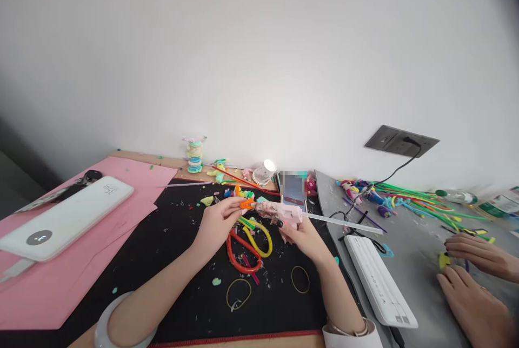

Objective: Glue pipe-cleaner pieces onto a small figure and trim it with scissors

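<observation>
My left hand pinches a small orange craft piece between thumb and fingertips. A pale pink hot glue gun is gripped in my right hand, its nozzle pointing left at the orange piece; whether they touch I cannot tell. From the gun's back a long translucent glue stick sticks out to the right. Just below the hands lie a red loop and a yellow loop on the black mat. Behind the left fingers sit colourful craft bits, partly hidden.
Pink sheets and a white power bank lie left. At the back stand a ribbon spool, a white cup and a phone. Right are a white power strip, pipe cleaners and another person's hands.
</observation>
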`<control>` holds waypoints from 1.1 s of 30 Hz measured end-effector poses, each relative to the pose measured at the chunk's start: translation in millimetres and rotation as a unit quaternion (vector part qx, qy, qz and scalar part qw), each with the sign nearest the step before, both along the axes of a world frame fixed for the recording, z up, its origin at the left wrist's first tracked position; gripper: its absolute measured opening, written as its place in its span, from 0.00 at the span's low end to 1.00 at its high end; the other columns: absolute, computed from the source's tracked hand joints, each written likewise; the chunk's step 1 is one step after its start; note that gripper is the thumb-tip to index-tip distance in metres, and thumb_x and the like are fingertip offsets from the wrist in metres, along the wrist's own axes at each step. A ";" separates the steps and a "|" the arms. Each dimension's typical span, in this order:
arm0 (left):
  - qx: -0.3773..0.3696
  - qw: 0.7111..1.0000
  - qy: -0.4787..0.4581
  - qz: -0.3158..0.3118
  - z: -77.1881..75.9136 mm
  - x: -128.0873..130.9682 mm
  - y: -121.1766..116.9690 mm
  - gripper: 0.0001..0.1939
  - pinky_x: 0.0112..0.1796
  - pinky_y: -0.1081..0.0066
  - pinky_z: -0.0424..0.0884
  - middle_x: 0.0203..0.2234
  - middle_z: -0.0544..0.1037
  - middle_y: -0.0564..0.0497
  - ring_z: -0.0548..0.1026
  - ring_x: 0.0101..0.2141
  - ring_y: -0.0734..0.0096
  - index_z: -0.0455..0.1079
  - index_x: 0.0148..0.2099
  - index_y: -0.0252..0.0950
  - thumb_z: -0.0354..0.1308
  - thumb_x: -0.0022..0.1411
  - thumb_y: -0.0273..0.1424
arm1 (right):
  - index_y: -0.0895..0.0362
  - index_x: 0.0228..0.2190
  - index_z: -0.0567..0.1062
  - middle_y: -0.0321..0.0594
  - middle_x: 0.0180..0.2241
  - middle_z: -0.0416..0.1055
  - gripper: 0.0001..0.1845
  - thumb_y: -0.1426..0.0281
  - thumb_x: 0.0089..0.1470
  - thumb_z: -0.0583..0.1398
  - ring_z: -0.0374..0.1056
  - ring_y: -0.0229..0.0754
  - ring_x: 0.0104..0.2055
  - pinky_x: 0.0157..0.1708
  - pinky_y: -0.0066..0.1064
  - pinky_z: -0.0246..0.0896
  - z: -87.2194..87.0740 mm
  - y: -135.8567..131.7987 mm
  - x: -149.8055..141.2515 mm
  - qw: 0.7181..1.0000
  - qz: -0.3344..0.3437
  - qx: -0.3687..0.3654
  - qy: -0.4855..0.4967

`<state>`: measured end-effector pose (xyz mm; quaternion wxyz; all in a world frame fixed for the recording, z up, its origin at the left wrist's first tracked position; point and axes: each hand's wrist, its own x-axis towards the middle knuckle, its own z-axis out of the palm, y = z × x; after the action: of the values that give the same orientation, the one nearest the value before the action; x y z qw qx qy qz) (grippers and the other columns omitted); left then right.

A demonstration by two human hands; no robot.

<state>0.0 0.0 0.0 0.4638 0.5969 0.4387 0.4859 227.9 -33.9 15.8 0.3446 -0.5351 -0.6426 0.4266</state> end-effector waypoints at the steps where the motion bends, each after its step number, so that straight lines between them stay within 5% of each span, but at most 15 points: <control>1: 0.003 1.000 0.006 0.000 0.3 0.0 -0.4 0.14 0.48 0.66 0.70 0.42 0.78 0.46 0.76 0.43 0.63 0.71 0.44 0.36 0.58 0.54 0.31 | 0.59 0.32 0.70 0.31 0.17 0.60 0.12 0.62 0.52 0.56 0.54 0.33 0.18 0.19 0.26 0.49 -0.4 0.2 -1.6 1.000 0.003 -0.002 0.004; 12: 0.013 1.000 0.021 -0.004 6.9 2.2 -2.6 0.14 0.47 0.65 0.71 0.40 0.79 0.47 0.77 0.42 0.63 0.71 0.44 0.35 0.57 0.54 0.30 | 0.58 0.43 0.70 0.30 0.17 0.58 0.17 0.63 0.54 0.55 0.52 0.32 0.18 0.18 0.24 0.47 5.3 -2.2 -9.3 1.000 0.012 0.006 0.003; 33: 0.017 1.000 0.024 0.009 6.4 0.1 -3.6 0.12 0.46 0.65 0.72 0.39 0.80 0.47 0.77 0.41 0.61 0.72 0.42 0.35 0.58 0.54 0.32 | 0.59 0.31 0.71 0.31 0.16 0.58 0.14 0.61 0.55 0.54 0.53 0.33 0.18 0.18 0.25 0.46 5.1 -1.9 -5.8 0.999 -0.017 0.021 -0.035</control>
<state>0.1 -3.6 6.4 0.4387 0.6121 0.4470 0.4828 222.1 -35.8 20.8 0.3400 -0.5530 -0.6539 0.3887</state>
